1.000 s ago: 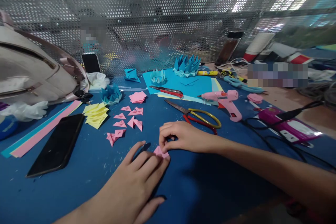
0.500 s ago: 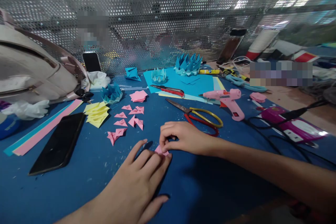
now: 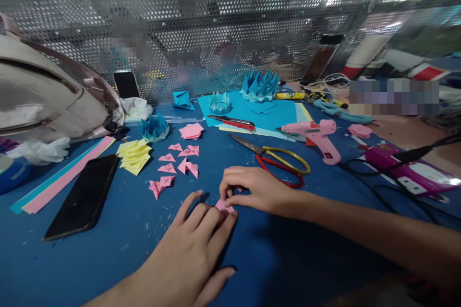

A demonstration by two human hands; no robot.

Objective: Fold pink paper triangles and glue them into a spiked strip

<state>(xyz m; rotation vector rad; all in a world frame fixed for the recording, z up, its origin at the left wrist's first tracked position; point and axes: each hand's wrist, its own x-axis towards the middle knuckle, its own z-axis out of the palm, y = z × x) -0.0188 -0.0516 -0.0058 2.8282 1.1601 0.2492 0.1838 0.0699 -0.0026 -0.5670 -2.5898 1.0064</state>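
Note:
A small folded piece of pink paper (image 3: 224, 206) lies on the blue table between my hands. My left hand (image 3: 196, 240) rests palm down with its fingers spread, its index fingertip at the paper's lower edge. From the right, my right hand (image 3: 255, 189) pinches the paper between thumb and curled fingers. Several folded pink pieces (image 3: 167, 168) lie left of my right hand, with a pink stack (image 3: 191, 130) behind them. Yellow folded pieces (image 3: 134, 156) sit farther left.
Scissors (image 3: 284, 160) and a pink glue gun (image 3: 317, 134) lie beyond my right hand. A red cutter (image 3: 236, 123) rests near blue sheets (image 3: 252, 114). A black phone (image 3: 82, 196) is at left, a purple power strip (image 3: 406, 168) at right.
The view has shifted slightly, so table objects appear a little farther right. Both hands keep nearly the same pose at the pink paper.

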